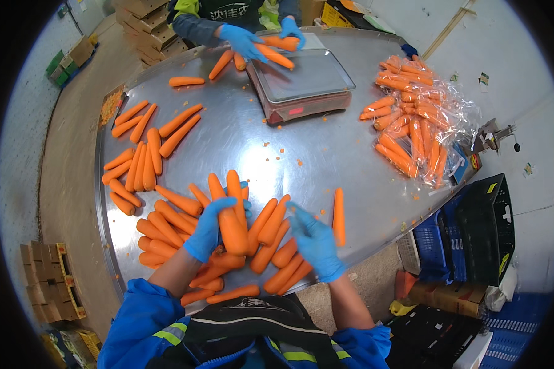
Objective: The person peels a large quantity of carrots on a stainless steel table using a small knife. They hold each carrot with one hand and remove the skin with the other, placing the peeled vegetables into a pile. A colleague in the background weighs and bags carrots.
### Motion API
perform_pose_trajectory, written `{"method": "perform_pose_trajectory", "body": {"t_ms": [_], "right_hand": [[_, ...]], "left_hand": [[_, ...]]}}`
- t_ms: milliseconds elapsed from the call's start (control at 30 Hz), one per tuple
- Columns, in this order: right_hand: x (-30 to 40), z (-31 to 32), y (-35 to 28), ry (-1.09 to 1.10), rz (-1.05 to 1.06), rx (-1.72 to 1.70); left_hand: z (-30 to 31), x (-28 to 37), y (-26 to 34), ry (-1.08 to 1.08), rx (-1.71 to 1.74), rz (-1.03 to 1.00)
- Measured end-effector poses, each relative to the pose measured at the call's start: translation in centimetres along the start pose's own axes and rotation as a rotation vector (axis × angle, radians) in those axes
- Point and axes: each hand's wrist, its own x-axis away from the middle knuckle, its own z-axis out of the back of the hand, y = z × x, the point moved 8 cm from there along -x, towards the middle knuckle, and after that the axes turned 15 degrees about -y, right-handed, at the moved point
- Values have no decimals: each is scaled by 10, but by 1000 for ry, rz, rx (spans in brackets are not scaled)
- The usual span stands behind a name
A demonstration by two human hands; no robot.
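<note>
My left hand (208, 227), in a blue glove, is wrapped around a few carrots (233, 230) and holds them upright above a pile. Blue fingertips show behind these carrots. To the right, my right hand (315, 244), also gloved, is slightly blurred, with its fingers apart and nothing seen in it. It is over the right side of the pile, close to a carrot (271, 225). Loose carrots (164, 228) are heaped around and below my left hand. A single carrot (339, 217) lies to the right of my right hand.
Across the metal table (226, 133), a co-worker's gloved hands (245, 41) hold carrots beside a weighing scale (304, 76). Clear bags of carrots (415, 124) lie at the right. More carrots (143, 166) are spread on the left. Plastic crates (475, 235) stand off the right edge.
</note>
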Motion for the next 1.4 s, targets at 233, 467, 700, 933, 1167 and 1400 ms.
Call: {"method": "perform_pose_trajectory", "body": {"t_ms": [233, 467, 700, 933, 1167, 1400], "right_hand": [[-13, -47, -39, -247, -21, -9], [-26, -48, -17, -112, 52, -315], [-24, -12, 24, 157, 27, -273], [61, 75, 148, 241, -710, 372], [75, 52, 202, 325, -616, 132], [62, 25, 148, 215, -583, -766]], "left_hand": [[11, -14, -34, 21, 583, 31], [-10, -7, -52, -62, 761, 102], [11, -16, -66, 18, 635, 102], [177, -73, 10, 328, 484, -205], [147, -93, -21, 87, -575, 133], [72, -74, -58, 46, -1617, 425]]}}
